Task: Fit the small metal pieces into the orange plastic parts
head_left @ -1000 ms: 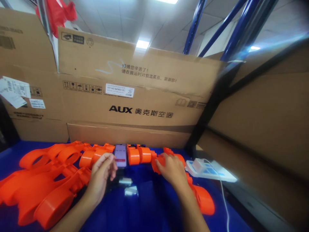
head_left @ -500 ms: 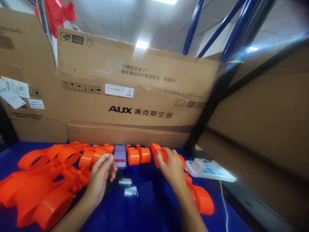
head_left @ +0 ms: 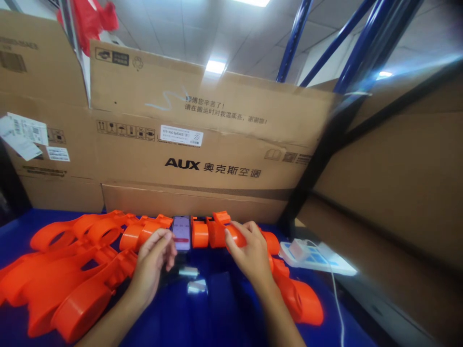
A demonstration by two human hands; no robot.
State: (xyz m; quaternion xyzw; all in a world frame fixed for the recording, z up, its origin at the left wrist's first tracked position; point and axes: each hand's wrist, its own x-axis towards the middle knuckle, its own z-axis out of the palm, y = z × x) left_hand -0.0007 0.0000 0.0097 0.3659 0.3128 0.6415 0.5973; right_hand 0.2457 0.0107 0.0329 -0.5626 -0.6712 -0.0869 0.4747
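We see the right hand (head_left: 249,253) has lifted the end of its orange part (head_left: 231,233) and carried it left; it now lies just beside the orange cylinder piece (head_left: 200,233), earlier well apart.

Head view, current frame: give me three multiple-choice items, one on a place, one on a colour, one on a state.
1. Where does the phone stand?
A. propped upright between orange parts, ahead of the left hand
B. flat on the white power strip
C. on top of the cardboard box

2. What colour is the table cover?
A. green
B. blue
C. grey

3. What is the right hand doing?
A. resting flat on the cover
B. holding the phone
C. gripping an orange plastic part

Answers: 1 A, its lit screen faces the camera between the orange pieces; 2 B, blue shows between the forearms; 3 C, the fingers wrap the part.
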